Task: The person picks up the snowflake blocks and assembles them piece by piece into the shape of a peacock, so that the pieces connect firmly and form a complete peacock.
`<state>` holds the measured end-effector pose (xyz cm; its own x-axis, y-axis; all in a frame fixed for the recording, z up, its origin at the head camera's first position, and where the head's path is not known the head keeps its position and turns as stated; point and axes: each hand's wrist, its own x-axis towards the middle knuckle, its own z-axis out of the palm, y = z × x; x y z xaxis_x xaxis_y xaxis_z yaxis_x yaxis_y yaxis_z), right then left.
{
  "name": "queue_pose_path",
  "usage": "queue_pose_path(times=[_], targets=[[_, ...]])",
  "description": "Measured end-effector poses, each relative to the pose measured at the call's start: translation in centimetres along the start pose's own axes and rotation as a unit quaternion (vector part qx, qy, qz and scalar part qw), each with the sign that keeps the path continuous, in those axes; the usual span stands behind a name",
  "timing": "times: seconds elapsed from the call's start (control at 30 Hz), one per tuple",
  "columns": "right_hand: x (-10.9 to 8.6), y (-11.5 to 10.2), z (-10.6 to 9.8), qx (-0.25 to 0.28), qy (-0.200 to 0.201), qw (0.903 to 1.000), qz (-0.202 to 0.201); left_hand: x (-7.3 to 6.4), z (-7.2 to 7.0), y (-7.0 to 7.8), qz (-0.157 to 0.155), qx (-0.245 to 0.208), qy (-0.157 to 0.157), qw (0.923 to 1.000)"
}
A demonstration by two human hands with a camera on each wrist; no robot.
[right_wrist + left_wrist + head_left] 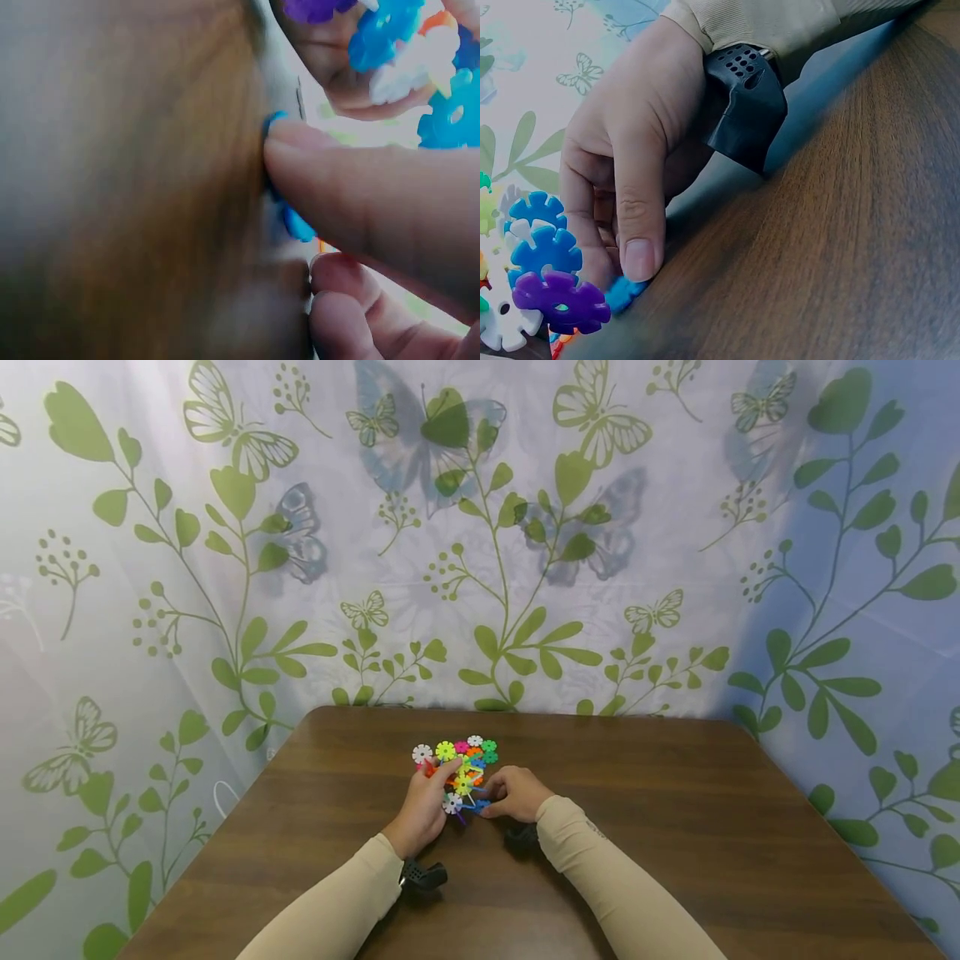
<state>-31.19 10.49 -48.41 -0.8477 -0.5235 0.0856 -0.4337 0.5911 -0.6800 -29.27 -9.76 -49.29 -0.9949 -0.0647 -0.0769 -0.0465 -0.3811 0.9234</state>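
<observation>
My left hand grips a cluster of colourful snowflake-shaped interlocking discs, its thumb lying over the near side. White, yellow, pink, green, orange and blue discs show in the cluster. A purple disc sticks out from it in the left wrist view. Close beside the cluster, my right hand pinches a blue disc low over the tabletop. That blue disc is mostly covered by the thumb in the right wrist view, and I cannot tell whether it touches the cluster.
Both hands work over a brown wooden table. Behind its far edge hangs a curtain printed with leaves and butterflies. A black wrist mount sits under the left sleeve, and another black mount is on the right wrist.
</observation>
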Motion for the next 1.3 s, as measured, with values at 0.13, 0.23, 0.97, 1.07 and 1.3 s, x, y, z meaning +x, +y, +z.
queue_pose_path(times=[0.13, 0.23, 0.97, 1.07, 1.3], targets=[[0.0, 0.7, -0.2, 0.024, 0.029, 0.9993, 0.001, 0.1, 0.0, 0.0, 0.007, 0.005, -0.001, 1.0000], [0.0, 1.4, -0.4, 0.039, 0.069, 0.9969, -0.007, 0.2, 0.1, -0.1, 0.015, 0.002, -0.004, 0.9999], [-0.4, 1.2, -2.1, 0.286, 0.182, 0.9330, -0.121, -0.5, 0.2, -0.3, -0.002, 0.029, -0.089, 0.9956], [-0.4, 1.2, -2.2, 0.295, 0.172, 0.9299, -0.137, -0.6, 0.1, -0.4, 0.002, 0.058, -0.085, 0.9947], [-0.5, 1.0, -2.6, 0.277, 0.153, 0.9370, -0.149, -0.6, 0.2, -0.4, 0.007, 0.079, -0.097, 0.9921]])
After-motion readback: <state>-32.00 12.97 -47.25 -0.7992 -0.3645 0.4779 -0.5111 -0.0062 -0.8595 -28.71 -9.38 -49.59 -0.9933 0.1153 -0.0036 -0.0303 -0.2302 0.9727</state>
